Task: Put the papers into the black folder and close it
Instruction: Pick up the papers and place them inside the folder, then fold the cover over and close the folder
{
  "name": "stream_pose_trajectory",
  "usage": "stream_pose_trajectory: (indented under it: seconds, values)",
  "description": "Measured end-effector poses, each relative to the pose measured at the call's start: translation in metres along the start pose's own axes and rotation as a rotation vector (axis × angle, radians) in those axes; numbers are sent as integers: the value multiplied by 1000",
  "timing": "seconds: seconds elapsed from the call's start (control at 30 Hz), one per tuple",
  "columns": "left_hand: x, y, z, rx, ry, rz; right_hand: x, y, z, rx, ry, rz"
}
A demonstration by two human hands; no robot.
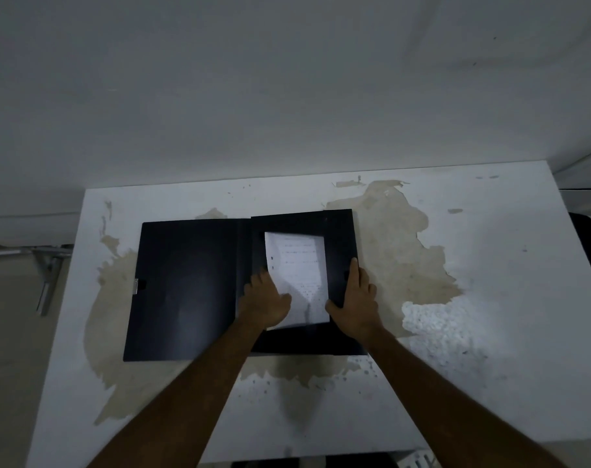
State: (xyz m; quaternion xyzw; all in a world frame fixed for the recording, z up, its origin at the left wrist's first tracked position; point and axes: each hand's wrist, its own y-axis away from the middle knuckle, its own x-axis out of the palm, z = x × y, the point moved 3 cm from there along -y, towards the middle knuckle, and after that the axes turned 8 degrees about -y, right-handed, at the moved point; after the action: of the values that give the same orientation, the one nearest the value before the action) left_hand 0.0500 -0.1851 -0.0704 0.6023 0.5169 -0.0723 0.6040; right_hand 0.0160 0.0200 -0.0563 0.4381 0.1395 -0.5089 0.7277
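Note:
A black folder (pixel 186 288) lies open on the white table (pixel 490 265), its cover spread flat to the left with a small metal clasp on the left edge. In its right half sit white papers (pixel 301 265) with faint print, framed by the folder's black flaps. My left hand (pixel 265 298) presses flat on the papers' lower left side. My right hand (pixel 353 300) grips the folder's right flap, thumb inside near the papers, fingers along the outer edge.
The tabletop's white coating is peeled, with large tan patches around the folder. A wall stands right behind the table. A metal bracket (pixel 49 268) shows past the left edge, and a dark object (pixel 588 238) sits off the right edge.

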Motion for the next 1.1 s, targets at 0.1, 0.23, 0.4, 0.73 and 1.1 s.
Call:
stream_pose_trajectory:
  seconds: [0.1, 0.23, 0.4, 0.73, 1.1]
  values:
    - [-17, -1, 32, -1, -27, -55, 1, 1, -1, 2, 8, -10]
    - [-53, 0, 107, -177, 5, -231, 3, 2, 2, 3, 10, -37]
    - [-75, 11, 184, -549, 69, -341, 7, 3, 3, 19, 23, -61]
    - [-78, -3, 242, -617, 251, -274, 8, 3, 3, 45, 34, -63]
    - [-118, 27, 243, -356, 533, -265, 4, 5, 8, 40, 34, -20]
